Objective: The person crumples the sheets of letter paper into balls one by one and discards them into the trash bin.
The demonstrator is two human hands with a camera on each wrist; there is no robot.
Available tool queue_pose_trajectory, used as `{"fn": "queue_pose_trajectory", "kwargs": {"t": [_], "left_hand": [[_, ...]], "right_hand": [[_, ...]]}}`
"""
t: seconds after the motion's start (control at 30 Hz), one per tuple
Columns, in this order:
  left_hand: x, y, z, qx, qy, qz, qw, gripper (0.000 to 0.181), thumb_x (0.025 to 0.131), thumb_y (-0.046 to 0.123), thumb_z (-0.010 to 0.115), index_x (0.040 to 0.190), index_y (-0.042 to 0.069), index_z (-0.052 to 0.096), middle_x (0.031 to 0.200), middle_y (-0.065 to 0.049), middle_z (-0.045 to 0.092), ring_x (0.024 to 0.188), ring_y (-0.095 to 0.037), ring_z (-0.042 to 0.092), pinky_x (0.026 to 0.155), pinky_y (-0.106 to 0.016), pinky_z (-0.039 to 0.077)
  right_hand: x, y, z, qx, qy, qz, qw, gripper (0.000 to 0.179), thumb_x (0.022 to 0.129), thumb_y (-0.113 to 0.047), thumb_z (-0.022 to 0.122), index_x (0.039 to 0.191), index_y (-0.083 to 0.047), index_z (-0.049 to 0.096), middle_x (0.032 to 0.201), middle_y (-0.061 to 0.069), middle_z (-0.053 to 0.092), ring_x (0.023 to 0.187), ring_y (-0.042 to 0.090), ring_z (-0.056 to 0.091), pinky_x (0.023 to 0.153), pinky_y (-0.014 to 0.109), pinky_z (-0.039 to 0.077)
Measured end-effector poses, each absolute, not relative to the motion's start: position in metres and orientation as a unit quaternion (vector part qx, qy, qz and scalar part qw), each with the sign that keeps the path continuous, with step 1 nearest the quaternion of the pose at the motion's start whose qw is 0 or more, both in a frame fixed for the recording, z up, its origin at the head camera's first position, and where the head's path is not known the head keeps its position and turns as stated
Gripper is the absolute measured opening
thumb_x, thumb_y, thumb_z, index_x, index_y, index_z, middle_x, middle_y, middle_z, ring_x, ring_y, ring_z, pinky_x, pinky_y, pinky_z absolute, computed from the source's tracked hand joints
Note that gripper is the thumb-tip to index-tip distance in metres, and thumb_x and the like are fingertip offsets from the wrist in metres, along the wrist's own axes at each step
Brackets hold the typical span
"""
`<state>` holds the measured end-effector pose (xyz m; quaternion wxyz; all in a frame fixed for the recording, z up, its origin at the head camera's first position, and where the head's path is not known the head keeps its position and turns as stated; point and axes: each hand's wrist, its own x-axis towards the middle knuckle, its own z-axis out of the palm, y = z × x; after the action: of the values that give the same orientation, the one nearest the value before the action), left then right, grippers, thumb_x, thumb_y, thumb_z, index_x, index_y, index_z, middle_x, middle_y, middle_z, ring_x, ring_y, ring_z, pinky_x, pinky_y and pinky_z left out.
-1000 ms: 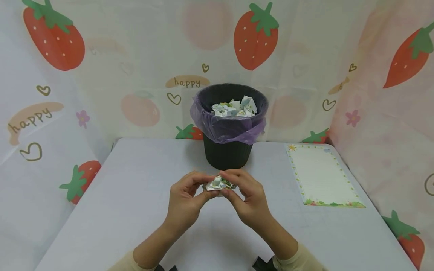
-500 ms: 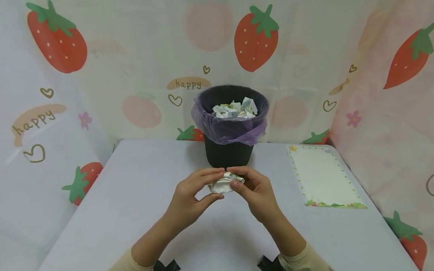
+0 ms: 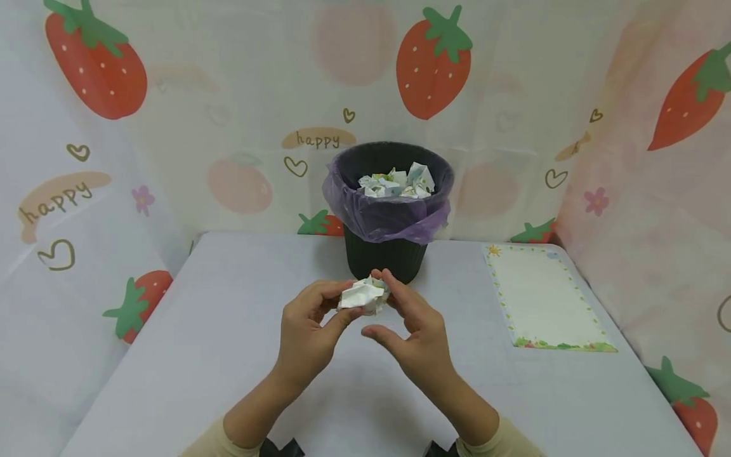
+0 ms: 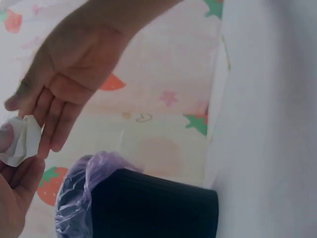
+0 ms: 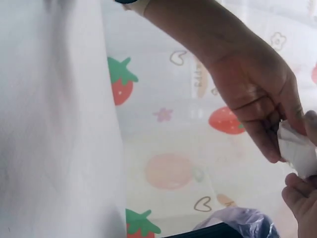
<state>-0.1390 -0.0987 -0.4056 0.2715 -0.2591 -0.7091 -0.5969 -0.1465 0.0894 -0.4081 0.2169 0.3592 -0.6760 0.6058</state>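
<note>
A crumpled piece of white paper (image 3: 363,294) with faint green print is held above the table in front of the bin. My left hand (image 3: 311,327) pinches it between thumb and fingers from the left. On the other side, my right hand (image 3: 419,327) has its fingers straight against or close to the paper's right edge, its thumb spread away below. The left wrist view shows the paper (image 4: 22,140) between both hands. In the right wrist view the left thumb and fingers grip the paper (image 5: 296,148).
A black bin (image 3: 385,257) with a purple liner (image 3: 371,222) stands at the back of the table (image 3: 228,355). Several crumpled papers (image 3: 400,183) lie in it. A sheet with a decorated border (image 3: 548,298) lies at the right. Strawberry-printed cloth surrounds the table.
The paper has been turned and looks more compact. The right thumb, earlier pressed on the paper, has come away from it, and the right fingers have straightened. The left hand now pinches it.
</note>
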Motion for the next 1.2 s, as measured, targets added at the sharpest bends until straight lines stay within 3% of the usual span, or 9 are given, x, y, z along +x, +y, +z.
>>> {"fn": "queue_pose_trajectory", "kwargs": {"t": [0.1,0.17,0.33,0.47,0.57,0.7,0.8,1.0,1.2], "left_hand": [[-0.137,-0.100,-0.401,-0.194,-0.684,-0.678,0.187,0.032,0.089,0.004,0.078,0.119,0.001,0.069,0.114,-0.012,0.070,0.098,-0.021,0.070,0.088,-0.030,0.061],[-0.136,-0.099,-0.399,-0.159,-0.660,-0.721,0.136,0.032,0.091,0.006,0.077,0.120,-0.001,0.069,0.115,-0.014,0.069,0.100,-0.022,0.070,0.088,-0.032,0.061],[-0.134,-0.093,-0.400,-0.114,-0.626,-0.769,0.062,0.032,0.093,0.007,0.076,0.121,-0.006,0.068,0.113,-0.015,0.069,0.098,-0.021,0.070,0.087,-0.034,0.062],[-0.134,-0.091,-0.403,-0.114,-0.625,-0.772,0.037,0.031,0.092,0.009,0.077,0.118,-0.006,0.068,0.111,-0.013,0.070,0.093,-0.019,0.069,0.086,-0.031,0.062],[-0.136,-0.092,-0.405,-0.125,-0.622,-0.773,0.016,0.032,0.091,0.008,0.078,0.117,-0.007,0.067,0.111,-0.014,0.070,0.093,-0.019,0.069,0.086,-0.032,0.062],[-0.139,-0.095,-0.404,-0.138,-0.624,-0.769,-0.015,0.031,0.088,0.003,0.079,0.113,-0.009,0.066,0.107,-0.012,0.070,0.093,-0.018,0.069,0.085,-0.031,0.062],[-0.139,-0.098,-0.402,-0.150,-0.628,-0.764,-0.020,0.030,0.085,0.003,0.081,0.108,-0.009,0.067,0.101,-0.008,0.071,0.088,-0.017,0.069,0.081,-0.029,0.062],[-0.139,-0.099,-0.402,-0.181,-0.611,-0.771,-0.004,0.027,0.081,0.004,0.085,0.097,-0.012,0.070,0.091,-0.003,0.075,0.080,-0.015,0.070,0.076,-0.029,0.062],[-0.140,-0.098,-0.405,-0.162,-0.630,-0.759,0.012,0.028,0.085,0.006,0.082,0.104,-0.013,0.072,0.094,-0.004,0.076,0.082,-0.017,0.071,0.078,-0.032,0.063]], "right_hand": [[-0.147,0.086,-0.410,0.402,-0.680,0.560,0.250,0.098,0.070,0.011,0.088,0.154,0.006,0.037,0.151,0.023,0.052,0.138,0.027,0.054,0.110,0.035,0.048],[-0.148,0.084,-0.412,0.408,-0.680,0.538,0.285,0.098,0.068,0.008,0.090,0.152,0.008,0.038,0.150,0.024,0.051,0.138,0.028,0.054,0.111,0.034,0.046],[-0.153,0.082,-0.415,0.398,-0.675,0.482,0.391,0.080,0.073,-0.008,0.092,0.140,0.012,0.052,0.139,0.024,0.061,0.130,0.031,0.060,0.111,0.034,0.047],[-0.156,0.082,-0.417,0.402,-0.663,0.473,0.418,0.064,0.082,-0.016,0.087,0.133,0.011,0.059,0.131,0.022,0.067,0.122,0.030,0.064,0.106,0.031,0.051],[-0.157,0.083,-0.416,0.413,-0.651,0.485,0.413,0.059,0.079,-0.008,0.088,0.130,0.009,0.063,0.124,0.021,0.070,0.114,0.028,0.067,0.101,0.028,0.054],[-0.155,0.086,-0.412,0.426,-0.640,0.511,0.385,0.061,0.067,0.009,0.089,0.124,0.007,0.068,0.112,0.020,0.072,0.102,0.025,0.069,0.093,0.025,0.057],[-0.154,0.089,-0.408,0.436,-0.638,0.524,0.359,0.059,0.062,0.014,0.090,0.117,0.006,0.071,0.106,0.017,0.072,0.097,0.023,0.070,0.087,0.023,0.058],[-0.154,0.096,-0.404,0.459,-0.630,0.535,0.325,0.048,0.061,0.014,0.091,0.104,0.004,0.072,0.099,0.016,0.072,0.092,0.023,0.070,0.082,0.025,0.061],[-0.155,0.099,-0.406,0.432,-0.661,0.537,0.296,0.051,0.068,0.009,0.090,0.115,0.001,0.073,0.103,0.014,0.074,0.095,0.021,0.070,0.083,0.024,0.060]]}}
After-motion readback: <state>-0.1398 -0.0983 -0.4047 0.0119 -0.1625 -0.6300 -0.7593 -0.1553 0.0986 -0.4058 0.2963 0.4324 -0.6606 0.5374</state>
